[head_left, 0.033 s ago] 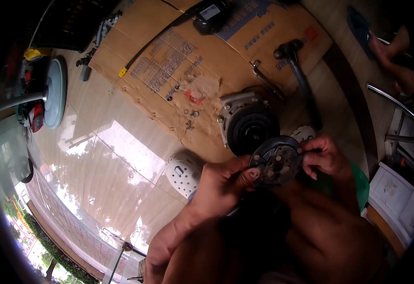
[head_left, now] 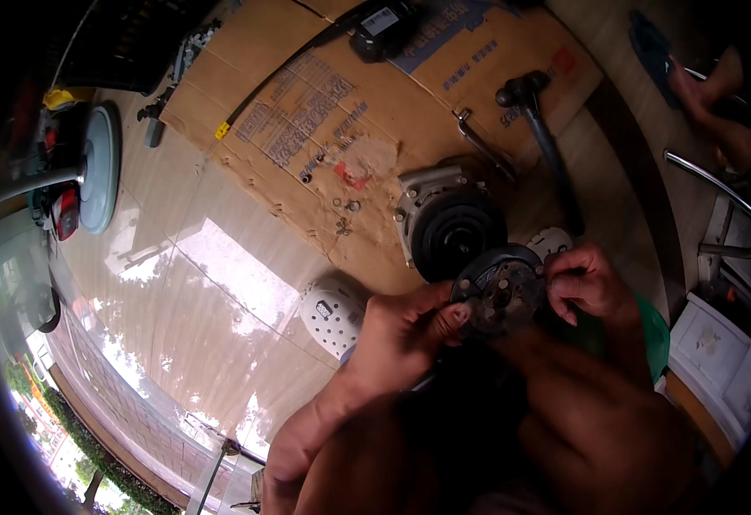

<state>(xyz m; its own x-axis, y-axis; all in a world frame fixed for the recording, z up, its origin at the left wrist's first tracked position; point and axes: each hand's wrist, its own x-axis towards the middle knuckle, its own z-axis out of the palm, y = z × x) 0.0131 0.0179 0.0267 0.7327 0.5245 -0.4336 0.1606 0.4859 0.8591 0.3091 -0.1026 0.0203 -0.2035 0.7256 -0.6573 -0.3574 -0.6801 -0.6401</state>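
Between both hands is a round dark clutch plate (head_left: 501,300) with a worn face, small rivets and a central hole. My left hand (head_left: 414,330) pinches its left edge, thumb on the face and fingers behind. The fingers of my right hand (head_left: 588,283) are closed at the opposite rim. Just beyond the plate stands a compressor (head_left: 431,184) with a metal body and a black grooved pulley (head_left: 457,230). The plate overlaps the pulley's near edge in view; whether they touch I cannot tell.
Flattened cardboard (head_left: 307,129) lies under the compressor. On it are a hammer (head_left: 540,129), a wrench (head_left: 484,144), small loose fittings (head_left: 348,206) and a black strap-like piece (head_left: 289,64). My white clog (head_left: 332,313) is at the left; another person's arm (head_left: 719,124) shows at far right.
The clutch plate has turned or tilted slightly between my hands, and my right fingers have shifted a little at its rim. My left hand stays put.
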